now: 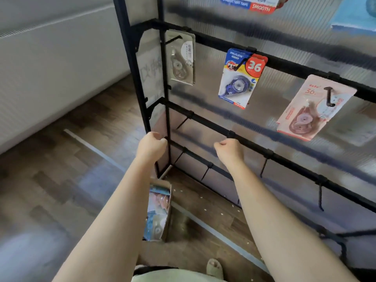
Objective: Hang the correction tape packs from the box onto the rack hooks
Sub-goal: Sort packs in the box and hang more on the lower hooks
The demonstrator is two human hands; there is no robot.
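Box: our box of correction tape packs stands on the floor below and between our forearms, its open side up, packs visible inside, just beside the rack's foot.
Left hand: our left hand is loosely curled and we see nothing in it; it sits by the rack's corner post, and we cannot tell whether it touches.
Right hand: our right hand is curled too, apparently empty, near the lower bar with its bare hooks.
Key relation: the box lies down and back towards us from both hands; we judge the left hand nearer, almost straight above it.
Rack: the upper bar already carries a clear pack, a blue pack and a pink pack.
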